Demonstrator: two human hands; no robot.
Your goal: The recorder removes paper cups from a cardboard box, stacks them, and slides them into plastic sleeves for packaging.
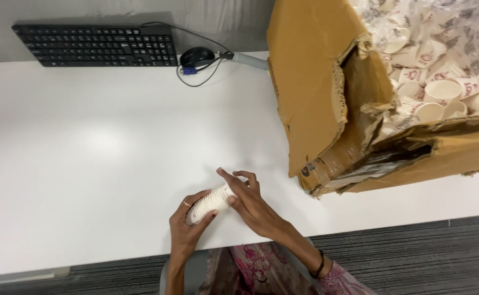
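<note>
Fingers (198, 214) of the left hand (187, 226) wrap under a nested stack of paper cups (211, 203), held on its side just above the white counter (113, 147) near its front edge. Right hand (250, 205) fingers pinch the stack's far end. Step looks like pressing cups together; next move likely needs a steady two-handed grip. Farther right, torn cardboard box (316, 82) full of loose cups (441, 90). At back, keyboard (94, 45) and mouse (197, 56).

My head camera is looking steeply down at the white worktop (103, 147), sitting close above my hands, facing the keyboard (97, 45).
</note>
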